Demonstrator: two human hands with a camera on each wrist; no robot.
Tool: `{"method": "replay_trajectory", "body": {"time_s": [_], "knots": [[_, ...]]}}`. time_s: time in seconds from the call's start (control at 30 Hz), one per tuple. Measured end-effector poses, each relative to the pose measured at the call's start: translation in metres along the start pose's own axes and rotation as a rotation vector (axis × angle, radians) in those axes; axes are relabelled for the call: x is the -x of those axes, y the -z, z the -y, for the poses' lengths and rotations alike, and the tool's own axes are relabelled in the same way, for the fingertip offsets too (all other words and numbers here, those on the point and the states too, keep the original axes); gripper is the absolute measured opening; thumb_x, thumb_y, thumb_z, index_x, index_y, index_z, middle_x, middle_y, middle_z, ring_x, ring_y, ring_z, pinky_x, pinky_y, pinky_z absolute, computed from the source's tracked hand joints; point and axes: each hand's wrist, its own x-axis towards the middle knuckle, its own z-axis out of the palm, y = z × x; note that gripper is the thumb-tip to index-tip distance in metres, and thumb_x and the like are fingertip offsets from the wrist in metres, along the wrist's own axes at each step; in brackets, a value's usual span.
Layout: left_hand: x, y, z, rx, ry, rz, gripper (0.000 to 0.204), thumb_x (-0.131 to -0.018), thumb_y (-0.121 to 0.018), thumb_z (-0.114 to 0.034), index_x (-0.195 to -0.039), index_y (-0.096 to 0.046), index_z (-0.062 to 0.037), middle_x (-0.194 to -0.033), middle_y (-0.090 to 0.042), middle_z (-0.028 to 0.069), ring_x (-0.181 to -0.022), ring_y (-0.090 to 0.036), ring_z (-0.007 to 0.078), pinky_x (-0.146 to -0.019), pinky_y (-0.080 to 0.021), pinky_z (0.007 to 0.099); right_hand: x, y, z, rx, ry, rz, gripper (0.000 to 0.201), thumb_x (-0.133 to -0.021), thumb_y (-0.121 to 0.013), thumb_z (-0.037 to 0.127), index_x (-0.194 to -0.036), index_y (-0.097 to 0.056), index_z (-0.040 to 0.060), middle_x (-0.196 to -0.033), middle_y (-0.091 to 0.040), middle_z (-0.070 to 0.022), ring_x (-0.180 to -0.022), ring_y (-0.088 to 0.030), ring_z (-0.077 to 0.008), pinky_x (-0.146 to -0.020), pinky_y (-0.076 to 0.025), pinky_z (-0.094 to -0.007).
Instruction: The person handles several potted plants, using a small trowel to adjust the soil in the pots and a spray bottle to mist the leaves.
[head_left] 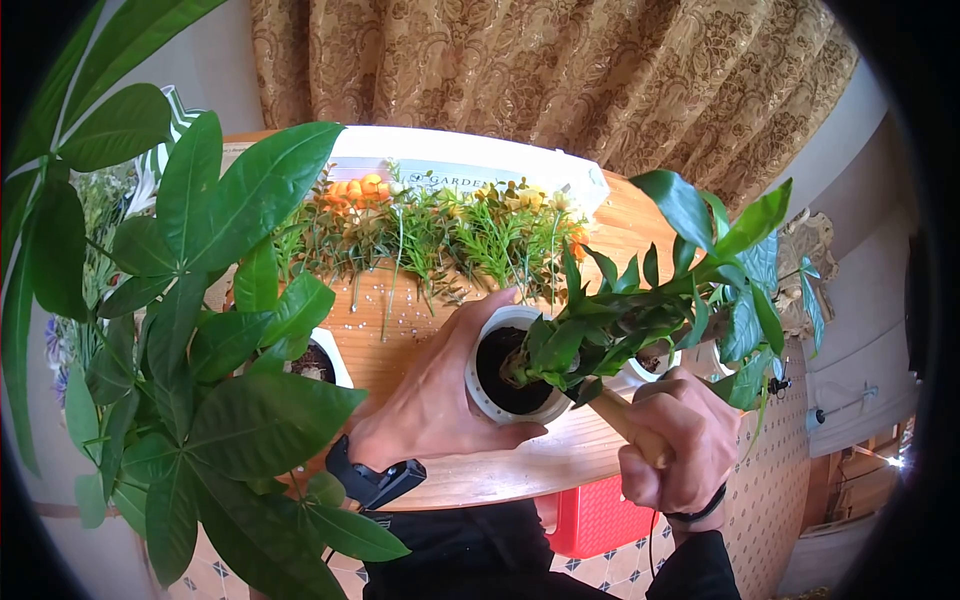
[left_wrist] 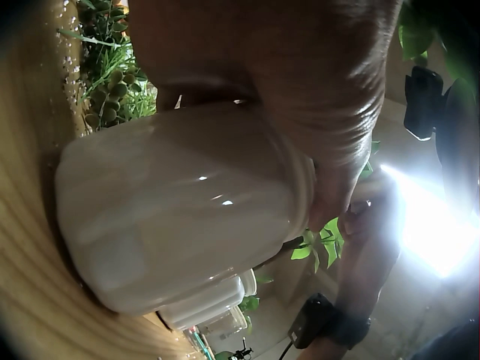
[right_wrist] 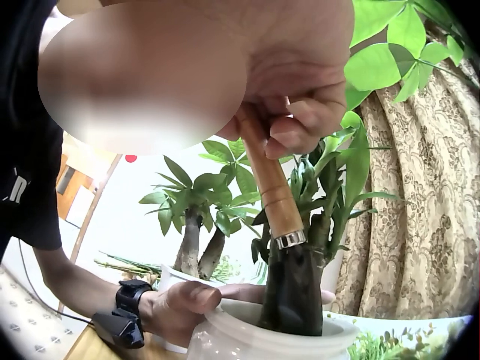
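Note:
My left hand [head_left: 430, 395] grips a white flowerpot [left_wrist: 180, 210] around its rim, fingers on the far side and thumb on the near side. The pot stands on the wooden table, dark soil [head_left: 500, 370] inside it. A leafy green plant with a thick stem [head_left: 625, 335] rises from the soil and leans right in the head view. In my right hand [head_left: 690, 435] is a small trowel, its wooden handle [right_wrist: 274, 184] held in curled fingers. The trowel's black blade [right_wrist: 294, 289] points down into the pot, its tip hidden behind the rim.
A large broad-leaved potted plant [head_left: 190, 350] fills the left side. Artificial flowers and greenery [head_left: 440, 235] lie along the back of the table [head_left: 380, 305], before a white box [head_left: 470, 150]. More white pots [left_wrist: 214, 300] stand to the right. A red stool [head_left: 590, 520] is below the table edge.

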Motion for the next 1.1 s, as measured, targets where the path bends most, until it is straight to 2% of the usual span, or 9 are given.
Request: {"method": "replay_trajectory", "body": {"time_s": [0.03, 0.13, 0.37, 0.57, 0.63, 1.1], "knots": [[-0.0006, 0.0, 0.0013, -0.016, -0.04, -0.015, 0.122, -0.059, -0.099, -0.028, -0.155, -0.028, 0.0013, -0.138, -0.051, 0.0231, -0.13, -0.053, 0.0386, -0.111, -0.043, 0.0467, 0.0001, 0.0033, 0.0014, 0.007, -0.002, 0.017, 0.048, -0.072, -0.082, 0.015, -0.112, -0.06, 0.0, -0.076, -0.059, -0.0088, -0.058, -0.056, -0.0251, -0.051, -0.047, -0.035], [-0.0007, 0.0006, 0.0032, -0.101, -0.058, -0.034, 0.127, -0.056, -0.101, -0.035, -0.155, -0.03, 0.0016, -0.14, -0.049, 0.0239, -0.133, -0.049, 0.0411, -0.113, -0.041, 0.0487, 0.0014, 0.0054, 0.0018, 0.017, -0.006, 0.014, 0.046, -0.073, -0.081, 0.015, -0.111, -0.059, 0.0004, -0.075, -0.059, -0.0088, -0.057, -0.055, -0.0251, -0.05, -0.046, -0.0348], [-0.0018, 0.0019, 0.0023, -0.2, -0.093, -0.051, 0.131, -0.053, -0.102, -0.04, -0.154, -0.031, 0.0019, -0.142, -0.048, 0.0245, -0.134, -0.048, 0.0428, -0.114, -0.041, 0.0498, 0.0016, -0.0004, -0.0033, 0.02, 0.01, 0.004, 0.049, -0.073, -0.08, 0.013, -0.114, -0.058, -0.002, -0.076, -0.059, -0.0098, -0.056, -0.055, -0.0254, -0.05, -0.047, -0.0356], [-0.0011, 0.0019, 0.0045, -0.106, -0.131, -0.041, 0.13, -0.054, -0.102, -0.038, -0.154, -0.03, 0.0025, -0.141, -0.048, 0.0253, -0.132, -0.051, 0.042, -0.113, -0.042, 0.0489, 0.0, 0.0031, 0.0002, 0.008, 0.01, 0.019, 0.047, -0.073, -0.08, 0.013, -0.112, -0.059, -0.0015, -0.077, -0.058, -0.0104, -0.057, -0.055, -0.0254, -0.05, -0.047, -0.0357], [-0.0001, 0.0009, 0.002, -0.064, -0.074, -0.034, 0.129, -0.05, -0.104, -0.024, -0.155, -0.031, -0.0043, -0.145, -0.048, 0.018, -0.138, -0.048, 0.0335, -0.115, -0.04, 0.0453, 0.0005, 0.0054, 0.0012, 0.016, 0.005, 0.033, 0.047, -0.073, -0.081, 0.013, -0.111, -0.059, -0.0013, -0.077, -0.059, -0.0108, -0.058, -0.056, -0.0257, -0.051, -0.047, -0.0359], [0.0015, 0.001, -0.0013, -0.033, -0.015, -0.01, 0.126, -0.054, -0.101, -0.02, -0.156, -0.028, -0.0035, -0.145, -0.051, 0.019, -0.136, -0.052, 0.0326, -0.113, -0.043, 0.0444, -0.0005, 0.0023, -0.0023, -0.014, 0.01, 0.003, 0.052, -0.071, -0.081, 0.013, -0.117, -0.059, -0.0018, -0.076, -0.058, -0.0107, -0.059, -0.057, -0.0267, -0.052, -0.048, -0.0364]]}}
